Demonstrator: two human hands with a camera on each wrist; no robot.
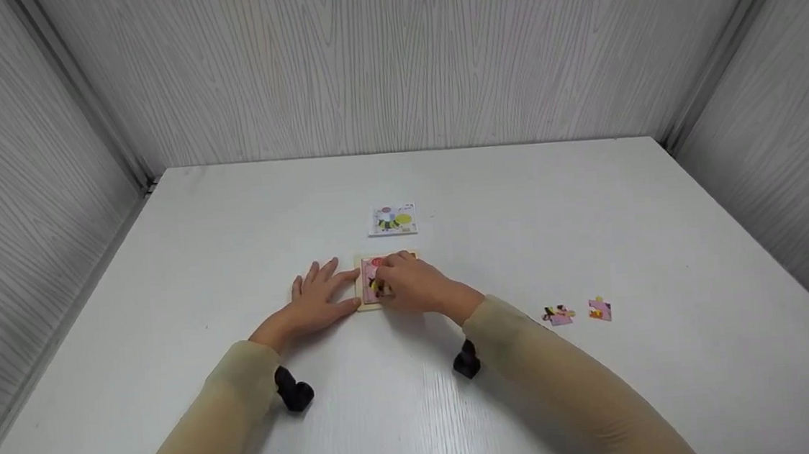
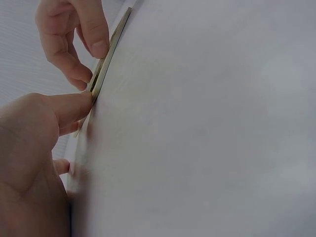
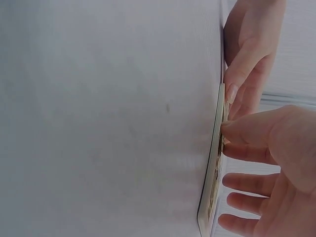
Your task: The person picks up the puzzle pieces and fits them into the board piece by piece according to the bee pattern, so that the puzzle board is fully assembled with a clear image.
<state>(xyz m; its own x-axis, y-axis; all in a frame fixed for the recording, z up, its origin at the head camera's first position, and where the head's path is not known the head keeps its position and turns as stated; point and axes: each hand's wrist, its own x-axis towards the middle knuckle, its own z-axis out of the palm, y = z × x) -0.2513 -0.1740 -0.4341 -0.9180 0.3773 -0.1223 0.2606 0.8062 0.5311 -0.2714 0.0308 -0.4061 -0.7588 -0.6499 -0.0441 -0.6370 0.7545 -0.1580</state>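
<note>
A small wooden puzzle board [image 1: 360, 286] with a pale frame and a pink bee picture lies flat on the table. At its left edge, my left hand [image 1: 318, 300] is spread on the table, thumb and forefinger touching the frame. My right hand [image 1: 412, 284] reaches over the board from the right and covers much of it. In the right wrist view, the thumb [image 3: 247, 129] and forefinger pinch low at the board's surface, over a puzzle piece mostly hidden by the fingers. The other fingers hover beside the board.
Two loose puzzle pieces, one with yellow and black parts [image 1: 559, 315] and one mostly pink [image 1: 600, 308], lie to the right of my right forearm. Behind the board is a square bee picture card [image 1: 394, 220]. Grey wood-grain walls [image 1: 391, 62] enclose the white table [image 1: 164, 289].
</note>
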